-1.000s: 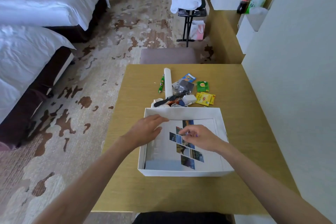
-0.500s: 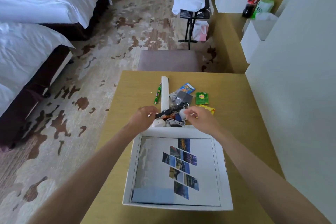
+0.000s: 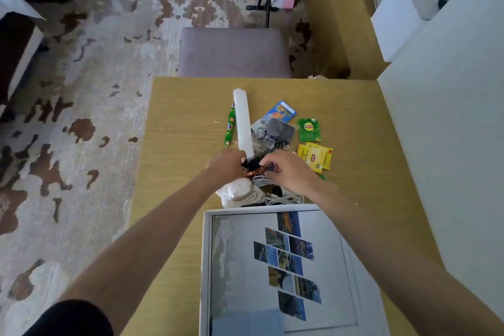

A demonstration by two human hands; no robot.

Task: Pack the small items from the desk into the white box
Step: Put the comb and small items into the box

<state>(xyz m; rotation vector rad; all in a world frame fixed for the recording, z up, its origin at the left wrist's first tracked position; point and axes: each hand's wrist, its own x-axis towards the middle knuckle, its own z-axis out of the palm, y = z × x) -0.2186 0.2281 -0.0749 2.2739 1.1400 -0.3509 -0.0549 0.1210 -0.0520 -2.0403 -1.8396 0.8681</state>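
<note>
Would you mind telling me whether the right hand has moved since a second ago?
Yes. The right hand has left the white box and gone forward across the desk into the pile, beside the black comb.

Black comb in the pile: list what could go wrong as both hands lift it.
1. The black toothed comb lies over the coiled white cable, beneath the left hand and right hand; its teeth could snag and drag the coil.
2. The long white flat case touches the pile and may get knocked toward the green candy stick.
</note>
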